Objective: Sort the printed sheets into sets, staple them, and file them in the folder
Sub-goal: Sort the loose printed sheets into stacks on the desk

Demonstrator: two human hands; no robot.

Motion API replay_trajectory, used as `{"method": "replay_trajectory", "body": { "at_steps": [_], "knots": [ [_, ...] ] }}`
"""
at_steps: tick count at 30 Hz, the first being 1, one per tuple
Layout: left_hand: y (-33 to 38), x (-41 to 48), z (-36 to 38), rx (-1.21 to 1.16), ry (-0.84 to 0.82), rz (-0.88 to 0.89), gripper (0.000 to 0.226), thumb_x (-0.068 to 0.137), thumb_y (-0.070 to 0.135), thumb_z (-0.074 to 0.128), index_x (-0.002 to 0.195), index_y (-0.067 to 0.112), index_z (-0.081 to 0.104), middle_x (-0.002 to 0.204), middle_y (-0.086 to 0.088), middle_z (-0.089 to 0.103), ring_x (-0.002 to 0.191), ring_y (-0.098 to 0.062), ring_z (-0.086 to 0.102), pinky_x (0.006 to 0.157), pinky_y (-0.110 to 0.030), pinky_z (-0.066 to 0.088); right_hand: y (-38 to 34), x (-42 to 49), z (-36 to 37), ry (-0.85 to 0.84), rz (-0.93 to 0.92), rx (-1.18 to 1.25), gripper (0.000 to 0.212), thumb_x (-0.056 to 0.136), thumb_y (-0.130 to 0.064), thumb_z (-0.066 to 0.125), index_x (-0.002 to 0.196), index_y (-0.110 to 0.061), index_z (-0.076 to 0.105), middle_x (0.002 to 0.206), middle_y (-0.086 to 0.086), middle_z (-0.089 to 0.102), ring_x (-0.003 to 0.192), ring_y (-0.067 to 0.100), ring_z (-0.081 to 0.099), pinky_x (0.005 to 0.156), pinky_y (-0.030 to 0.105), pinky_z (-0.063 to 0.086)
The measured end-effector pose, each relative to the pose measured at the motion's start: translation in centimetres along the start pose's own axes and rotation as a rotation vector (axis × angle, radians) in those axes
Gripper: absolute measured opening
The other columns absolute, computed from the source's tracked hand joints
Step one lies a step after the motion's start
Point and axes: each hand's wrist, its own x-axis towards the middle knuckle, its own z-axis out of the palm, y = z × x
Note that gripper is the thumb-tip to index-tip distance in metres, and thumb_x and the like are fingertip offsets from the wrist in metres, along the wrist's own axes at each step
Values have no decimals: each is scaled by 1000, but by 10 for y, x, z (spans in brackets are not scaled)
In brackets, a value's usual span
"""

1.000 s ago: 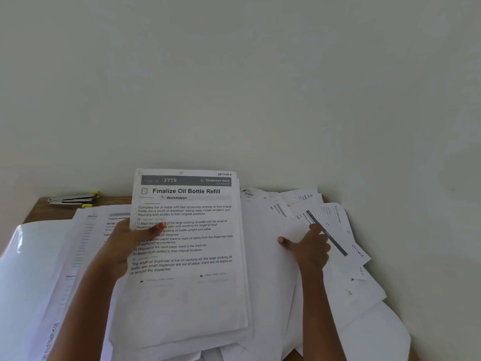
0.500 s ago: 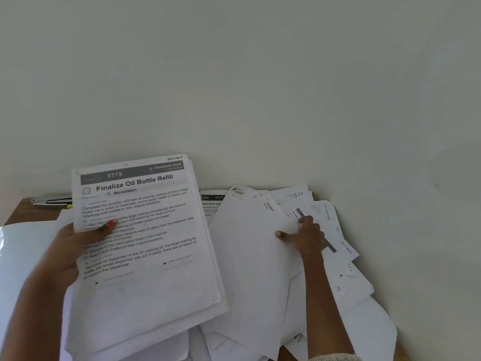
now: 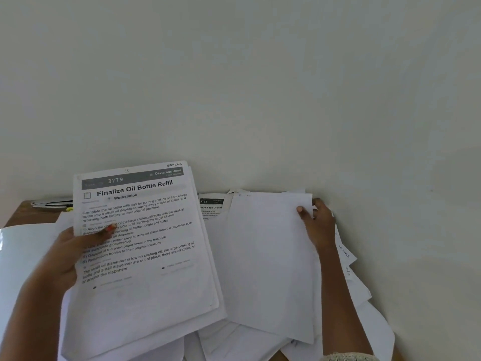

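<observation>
A plain pale wall [image 3: 260,87] fills the top of the view. It stands right behind the right fingers, so there is almost no room past them. A brown wooden table [image 3: 28,214] shows bare wood only at the far corner, up and left of the left fingers. A shiny white flat cover [image 3: 23,256] lies under and left of the left hand [image 3: 70,254]; I cannot tell if it is the folder.

A messy pile of loose white printed sheets [image 3: 247,340] covers the table between and below both hands, and its far edge reaches the wall.

The left hand grips a thick stack of white printed sheets [image 3: 145,256] held up off the pile. The thumb [image 3: 109,227], with a red nail, presses on the front and the other fingers are hidden behind. The stack's long side runs from the person toward the wall, with the top end far away. The lines of words climb to the right. The top page reads "3779", "Finalize Oil Bottle Refill", "Workstation", "Dexterous Hand" and "SECTION 5".

The right hand [image 3: 317,225] pinches the far right edge of some blank-side white sheets [image 3: 268,256], thumb on top, long side toward the wall.

Left of the right thumb, a part-covered printed page [image 3: 212,207] reads "2723" and "Shoe Rack Organi".

A silver and black stapler [image 3: 52,203] lies beyond the left fingers by the wall.
</observation>
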Motion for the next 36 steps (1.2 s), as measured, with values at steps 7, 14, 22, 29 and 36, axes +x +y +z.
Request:
{"method": "replay_trajectory", "body": {
  "at_steps": [7, 14, 22, 29, 36],
  "knots": [
    [-4, -5, 17, -16, -92, -9, 36, 68, 5, 64, 104, 6, 65, 92, -16, 74, 69, -31, 73, 49, -41, 59, -103, -31, -32, 476, -498, -184, 9, 87, -15, 66, 93, -9, 70, 64, 11, 67, 51, 30, 58, 50, 22, 34],
    [-19, -6, 55, 66, -99, 6, 22, 77, 1, 67, 99, 5, 64, 85, -15, 75, 68, -30, 73, 48, -35, 57, -173, -155, 64, 266, -789, -647, 33, 70, -8, 49, 87, -19, 75, 72, -3, 67, 51, 10, 56, 38, 20, 35],
    [-38, -2, 59, 155, -21, -49, 17, 80, -12, 61, 91, -1, 66, 80, -20, 72, 65, -34, 69, 48, -33, 56, -120, -181, 129, -741, -438, -292, 42, 97, -40, 48, 130, -15, 49, 125, 12, 57, 115, 29, 50, 92, 36, 43],
    [-39, 4, 57, 120, -44, -58, 19, 83, -11, 61, 92, 4, 69, 87, -21, 73, 73, -36, 71, 63, -40, 56, -46, -72, 81, -447, -182, -157, 54, 88, -32, 66, 135, -15, 45, 129, 7, 54, 120, 25, 46, 98, 30, 37],
    [-34, -1, 58, 33, -159, -14, 25, 79, -10, 65, 98, 6, 67, 91, -18, 74, 76, -36, 72, 60, -46, 60, -27, -37, 69, -572, -34, -49, 63, 77, -38, 76, 130, -22, 46, 107, 0, 61, 97, 14, 57, 69, 9, 38]
  ]
}}
